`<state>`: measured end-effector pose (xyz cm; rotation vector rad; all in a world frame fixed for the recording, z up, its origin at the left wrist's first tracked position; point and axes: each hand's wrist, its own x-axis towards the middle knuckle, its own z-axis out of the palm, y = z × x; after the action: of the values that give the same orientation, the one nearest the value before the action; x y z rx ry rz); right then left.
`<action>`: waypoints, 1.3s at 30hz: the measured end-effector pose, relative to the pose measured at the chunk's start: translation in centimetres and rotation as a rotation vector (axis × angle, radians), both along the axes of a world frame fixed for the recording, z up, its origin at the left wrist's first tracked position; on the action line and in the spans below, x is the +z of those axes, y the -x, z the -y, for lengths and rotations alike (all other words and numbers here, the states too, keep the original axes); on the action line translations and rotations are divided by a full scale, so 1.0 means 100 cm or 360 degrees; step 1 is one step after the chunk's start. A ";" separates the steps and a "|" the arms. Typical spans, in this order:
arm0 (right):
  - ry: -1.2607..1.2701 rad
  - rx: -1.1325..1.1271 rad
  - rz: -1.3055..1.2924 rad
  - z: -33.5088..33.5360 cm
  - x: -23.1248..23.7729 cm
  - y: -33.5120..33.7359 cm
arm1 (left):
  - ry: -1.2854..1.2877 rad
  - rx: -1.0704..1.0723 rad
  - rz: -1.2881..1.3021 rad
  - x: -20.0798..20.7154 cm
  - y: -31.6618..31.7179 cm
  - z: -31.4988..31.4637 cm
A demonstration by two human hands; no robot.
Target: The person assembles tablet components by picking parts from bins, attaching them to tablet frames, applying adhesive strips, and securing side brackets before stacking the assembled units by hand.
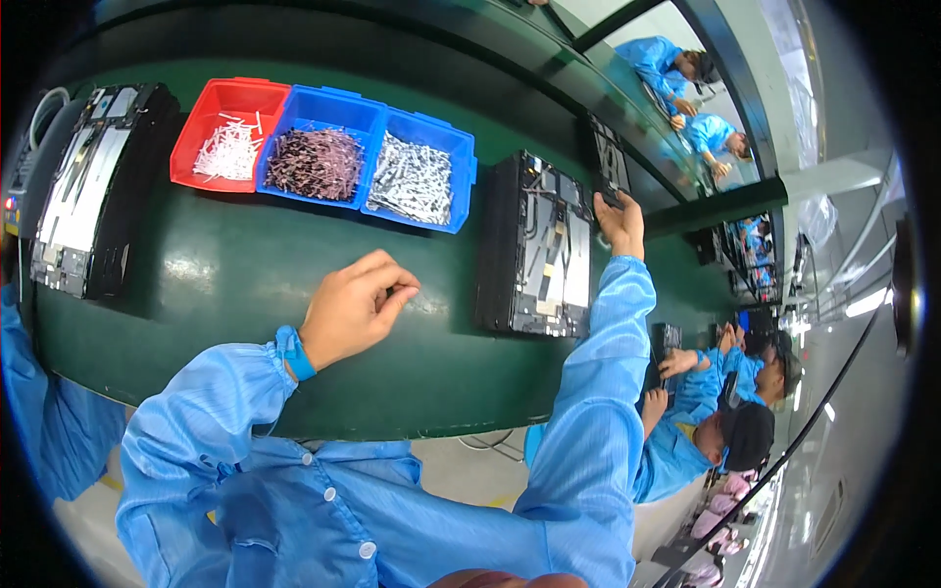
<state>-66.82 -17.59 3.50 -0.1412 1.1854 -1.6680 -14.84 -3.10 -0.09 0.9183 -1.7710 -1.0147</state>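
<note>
My left hand (355, 306) hovers over the green table in front of the bins, its fingers curled and thumb drawn in; anything inside is hidden. My right hand (621, 225) reaches past a stack of black electronic device panels (549, 250). Its thumb and fingers close on the near end of another dark device panel (610, 157) at the back right. The top of the nearer stack shows silver plates and black strips. Past my left hand stand three joined bins: a red bin (182, 155) with white strips, a blue bin (323, 96) with dark brownish pieces, and a blue bin (417, 122) with silver-white pieces.
Another stack of device panels (83, 196) stands at the left end of the green table (235, 260). A dark post (711, 211) crosses beyond my right hand. Co-workers in blue sit to the right, one in a black cap (747, 436). Another blue sleeve shows at far left.
</note>
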 end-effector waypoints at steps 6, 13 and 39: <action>-0.0339 -0.0570 -0.0016 0.053 -0.013 -0.006 | 0.0000 0.0015 0.0115 0.001 -0.008 0.000; -0.0218 -0.0268 -0.0058 0.045 -0.017 -0.013 | 0.0025 -0.0002 0.0128 -0.001 -0.008 0.001; -0.0534 0.0649 0.0073 -0.404 -0.035 -0.407 | -0.0323 0.0840 -0.0821 0.018 -0.123 -0.037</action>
<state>-26.14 22.83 -0.01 -0.1234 1.2854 -1.0990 -2.56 0.64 1.70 1.0585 -0.9422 -0.9745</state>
